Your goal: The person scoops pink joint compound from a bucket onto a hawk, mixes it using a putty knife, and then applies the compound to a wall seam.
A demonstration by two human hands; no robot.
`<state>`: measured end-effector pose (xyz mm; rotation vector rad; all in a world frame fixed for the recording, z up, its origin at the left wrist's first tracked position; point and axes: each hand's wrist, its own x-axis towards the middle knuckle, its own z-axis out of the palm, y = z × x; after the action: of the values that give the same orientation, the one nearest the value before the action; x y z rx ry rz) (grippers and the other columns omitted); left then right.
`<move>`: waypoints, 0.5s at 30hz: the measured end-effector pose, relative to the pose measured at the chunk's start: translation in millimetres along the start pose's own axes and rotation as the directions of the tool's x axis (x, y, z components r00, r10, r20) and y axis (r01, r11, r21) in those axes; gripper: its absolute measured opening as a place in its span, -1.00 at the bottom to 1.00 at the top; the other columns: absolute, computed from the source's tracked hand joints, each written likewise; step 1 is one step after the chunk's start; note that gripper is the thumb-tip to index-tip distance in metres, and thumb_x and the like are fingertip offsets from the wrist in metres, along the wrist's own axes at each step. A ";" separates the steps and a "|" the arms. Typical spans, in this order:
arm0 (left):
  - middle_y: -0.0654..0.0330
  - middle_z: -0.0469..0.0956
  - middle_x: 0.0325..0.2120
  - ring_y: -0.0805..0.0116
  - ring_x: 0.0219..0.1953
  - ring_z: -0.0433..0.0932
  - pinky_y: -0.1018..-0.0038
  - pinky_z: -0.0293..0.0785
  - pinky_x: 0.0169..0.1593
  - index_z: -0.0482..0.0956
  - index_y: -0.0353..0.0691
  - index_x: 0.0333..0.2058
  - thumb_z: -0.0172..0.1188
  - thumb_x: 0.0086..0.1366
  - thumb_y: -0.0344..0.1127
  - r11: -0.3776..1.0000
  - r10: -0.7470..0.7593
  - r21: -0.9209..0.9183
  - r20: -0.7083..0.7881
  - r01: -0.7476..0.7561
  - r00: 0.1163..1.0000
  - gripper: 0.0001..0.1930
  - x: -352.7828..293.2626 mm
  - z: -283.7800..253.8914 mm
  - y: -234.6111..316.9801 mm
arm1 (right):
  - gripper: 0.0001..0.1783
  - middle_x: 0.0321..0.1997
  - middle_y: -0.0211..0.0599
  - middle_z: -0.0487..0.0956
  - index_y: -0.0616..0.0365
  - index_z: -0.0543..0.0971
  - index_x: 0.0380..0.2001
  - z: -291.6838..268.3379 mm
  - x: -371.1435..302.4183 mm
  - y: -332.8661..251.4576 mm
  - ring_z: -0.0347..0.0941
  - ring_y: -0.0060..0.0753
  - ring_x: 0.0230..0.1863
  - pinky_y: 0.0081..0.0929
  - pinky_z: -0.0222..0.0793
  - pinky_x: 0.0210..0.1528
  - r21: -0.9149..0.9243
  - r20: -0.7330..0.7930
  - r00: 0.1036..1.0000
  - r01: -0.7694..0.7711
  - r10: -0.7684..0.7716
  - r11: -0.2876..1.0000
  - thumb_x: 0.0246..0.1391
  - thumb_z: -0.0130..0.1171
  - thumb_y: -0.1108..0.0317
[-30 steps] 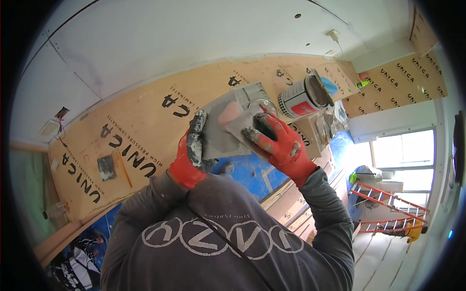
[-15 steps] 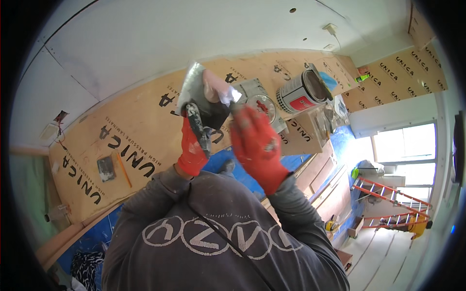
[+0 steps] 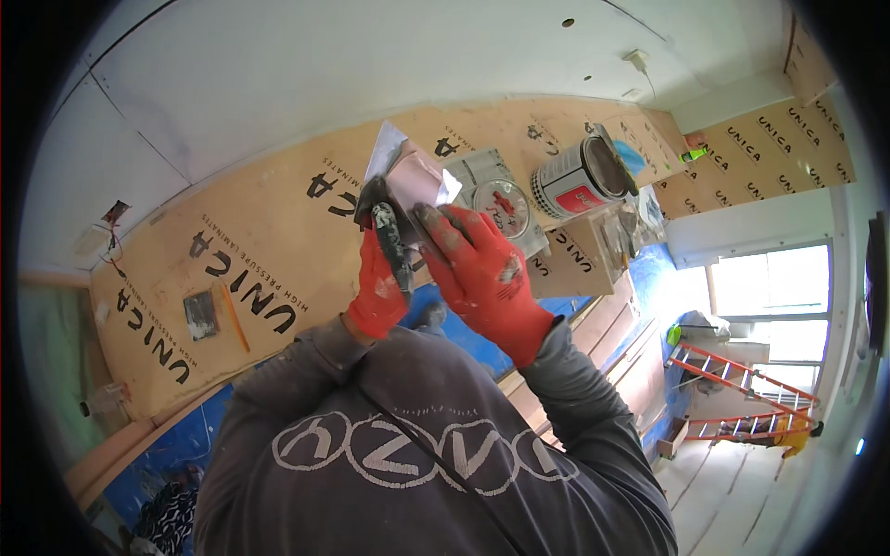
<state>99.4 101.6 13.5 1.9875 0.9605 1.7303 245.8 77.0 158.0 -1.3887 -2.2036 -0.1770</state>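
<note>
I see a pale wall (image 3: 278, 83) rising behind a long, tan, print-covered counter (image 3: 260, 208). To my right, daylight glares through a window (image 3: 774, 283) near an orange ladder (image 3: 749, 372); blue covering (image 3: 181, 449) lies over part of the floor (image 3: 742, 491).

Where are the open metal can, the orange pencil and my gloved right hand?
Open metal can (image 3: 562, 182): head view, on its side wall.
Orange pencil (image 3: 236, 318): head view, midway along its shaft.
Gloved right hand (image 3: 491, 271): head view, on the back of the red glove.
</note>
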 end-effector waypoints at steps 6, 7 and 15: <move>-0.27 0.17 0.23 -0.16 0.21 0.30 0.14 0.31 0.23 0.01 -0.52 0.32 0.05 0.36 -0.47 0.992 0.063 0.108 0.039 -0.067 0.997 -0.36 -7.3 1.1 -4.6 | -0.63 -0.06 -0.06 0.53 0.18 0.52 -0.02 1.2 3.1 -9.8 0.51 0.05 -0.14 -0.18 0.50 -0.17 0.174 0.046 0.998 -0.044 0.036 0.984 0.08 0.24 0.39; -0.27 0.18 0.23 -0.16 0.21 0.31 0.13 0.32 0.23 0.01 -0.52 0.32 0.05 0.36 -0.48 0.998 0.039 0.056 0.037 -0.041 0.999 -0.37 -9.2 -0.2 -10.3 | -0.63 -0.05 -0.07 0.53 0.19 0.52 0.00 -4.1 5.4 -10.0 0.50 0.03 -0.13 -0.18 0.50 -0.17 0.238 0.093 0.993 -0.088 0.068 0.967 0.10 0.22 0.39; -0.11 0.29 0.19 0.05 0.15 0.39 0.25 0.38 0.19 0.05 -0.48 0.32 -0.02 0.45 -0.40 0.998 0.061 -0.028 0.030 -0.060 0.998 -0.44 12.0 -0.1 3.5 | -0.58 -0.02 -0.13 0.51 0.14 0.51 0.03 -8.3 11.2 -2.5 0.50 -0.01 -0.08 -0.19 0.50 -0.16 0.139 -0.053 0.985 -0.157 0.166 0.978 0.06 0.23 0.38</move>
<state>100.6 107.2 24.6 2.0401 0.8713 1.7289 242.8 81.7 171.0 -1.4581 -2.0007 -0.0140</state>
